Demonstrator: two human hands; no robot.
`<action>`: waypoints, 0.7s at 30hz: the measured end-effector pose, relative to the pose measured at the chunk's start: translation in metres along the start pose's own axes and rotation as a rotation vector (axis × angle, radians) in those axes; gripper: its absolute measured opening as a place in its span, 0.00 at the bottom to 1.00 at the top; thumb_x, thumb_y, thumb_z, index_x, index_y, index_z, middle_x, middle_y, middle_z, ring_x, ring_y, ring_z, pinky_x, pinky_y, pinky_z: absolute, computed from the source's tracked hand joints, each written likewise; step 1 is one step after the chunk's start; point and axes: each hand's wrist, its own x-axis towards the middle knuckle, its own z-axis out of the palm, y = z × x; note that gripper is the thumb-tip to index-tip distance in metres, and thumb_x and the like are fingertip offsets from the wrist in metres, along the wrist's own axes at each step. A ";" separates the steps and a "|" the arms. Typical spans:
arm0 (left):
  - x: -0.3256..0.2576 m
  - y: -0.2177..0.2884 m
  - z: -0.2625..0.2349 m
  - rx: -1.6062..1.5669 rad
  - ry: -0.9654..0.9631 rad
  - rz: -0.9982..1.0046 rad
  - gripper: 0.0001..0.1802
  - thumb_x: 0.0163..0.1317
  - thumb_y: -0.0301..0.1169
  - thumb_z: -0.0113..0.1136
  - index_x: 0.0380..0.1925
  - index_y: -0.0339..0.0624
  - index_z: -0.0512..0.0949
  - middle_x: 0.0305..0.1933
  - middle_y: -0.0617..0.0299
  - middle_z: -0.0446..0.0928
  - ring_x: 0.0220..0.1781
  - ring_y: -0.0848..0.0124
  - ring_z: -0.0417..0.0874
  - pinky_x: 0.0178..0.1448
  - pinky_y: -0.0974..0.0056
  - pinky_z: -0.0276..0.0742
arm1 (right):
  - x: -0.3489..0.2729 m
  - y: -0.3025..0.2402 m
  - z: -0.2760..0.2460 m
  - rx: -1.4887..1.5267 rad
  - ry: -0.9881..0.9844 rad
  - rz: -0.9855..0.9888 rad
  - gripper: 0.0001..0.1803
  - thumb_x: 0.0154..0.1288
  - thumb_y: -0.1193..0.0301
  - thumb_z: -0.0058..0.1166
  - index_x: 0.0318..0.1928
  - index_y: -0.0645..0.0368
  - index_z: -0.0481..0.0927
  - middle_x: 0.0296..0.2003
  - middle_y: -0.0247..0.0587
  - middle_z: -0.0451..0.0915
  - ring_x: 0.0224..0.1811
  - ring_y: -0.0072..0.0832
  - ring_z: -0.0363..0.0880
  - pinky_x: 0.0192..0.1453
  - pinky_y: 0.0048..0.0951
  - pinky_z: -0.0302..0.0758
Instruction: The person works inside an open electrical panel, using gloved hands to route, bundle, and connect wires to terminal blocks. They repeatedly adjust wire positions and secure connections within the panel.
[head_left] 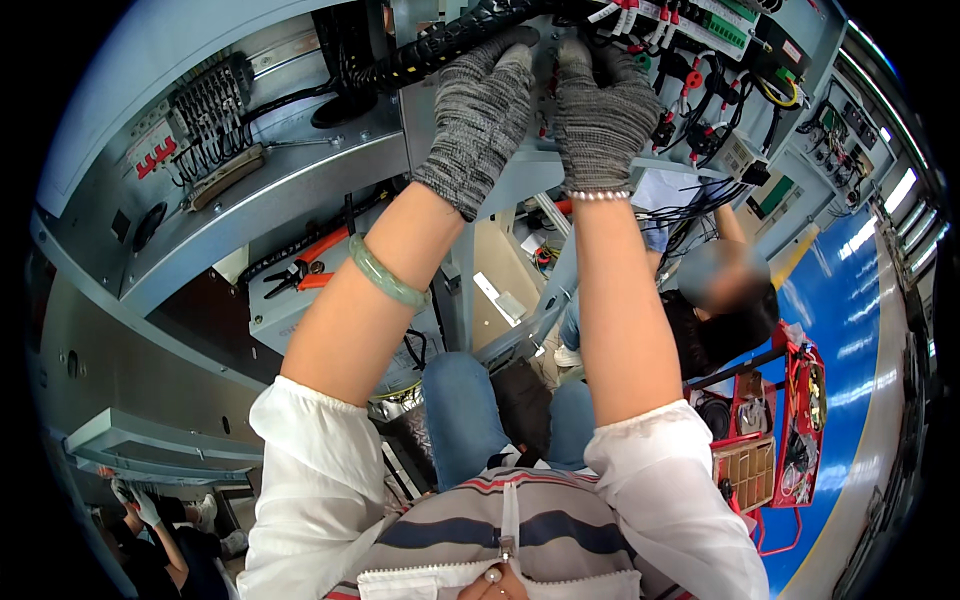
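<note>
Both my hands wear grey knit gloves and reach up into a grey electrical cabinet (300,180). My left hand (482,110) presses against the panel just under a thick black corrugated cable conduit (440,45). My right hand (600,110) is beside it, fingers curled at the panel near red, white and black wires (690,90). What the fingertips grip is hidden behind the gloves. A green bangle (385,275) sits on my left forearm, a bead bracelet (598,195) on my right wrist.
A terminal block with black wires (205,110) sits at the upper left. Orange-handled pliers (305,270) lie on a grey shelf. A person crouches at the right beside a red tool cart (790,430). Another gloved person is at the lower left (150,520). Blue floor at right.
</note>
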 end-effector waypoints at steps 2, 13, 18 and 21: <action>-0.003 0.000 -0.003 0.041 -0.004 0.041 0.13 0.64 0.38 0.54 0.45 0.49 0.80 0.43 0.57 0.80 0.45 0.66 0.79 0.56 0.63 0.71 | 0.000 -0.006 0.007 0.016 0.017 0.086 0.19 0.55 0.58 0.62 0.39 0.62 0.83 0.33 0.46 0.84 0.34 0.32 0.82 0.43 0.32 0.76; -0.011 -0.006 -0.003 -0.022 -0.015 0.091 0.17 0.63 0.38 0.53 0.48 0.44 0.77 0.45 0.51 0.78 0.49 0.62 0.78 0.59 0.60 0.69 | 0.004 -0.005 0.021 -0.040 0.156 0.179 0.20 0.54 0.56 0.63 0.35 0.62 0.83 0.29 0.44 0.84 0.30 0.31 0.82 0.38 0.33 0.76; -0.014 -0.007 -0.007 0.028 0.023 0.229 0.17 0.63 0.37 0.53 0.49 0.42 0.76 0.45 0.51 0.78 0.49 0.62 0.78 0.58 0.60 0.70 | 0.002 -0.011 0.026 -0.080 0.204 0.115 0.21 0.53 0.54 0.64 0.32 0.62 0.84 0.25 0.44 0.83 0.27 0.31 0.82 0.36 0.33 0.75; -0.016 -0.002 -0.008 0.023 0.006 0.232 0.16 0.63 0.36 0.53 0.49 0.42 0.76 0.46 0.51 0.77 0.49 0.63 0.77 0.57 0.61 0.70 | 0.004 -0.009 0.026 -0.084 0.219 0.070 0.20 0.53 0.55 0.64 0.31 0.62 0.83 0.24 0.43 0.83 0.27 0.32 0.82 0.35 0.32 0.75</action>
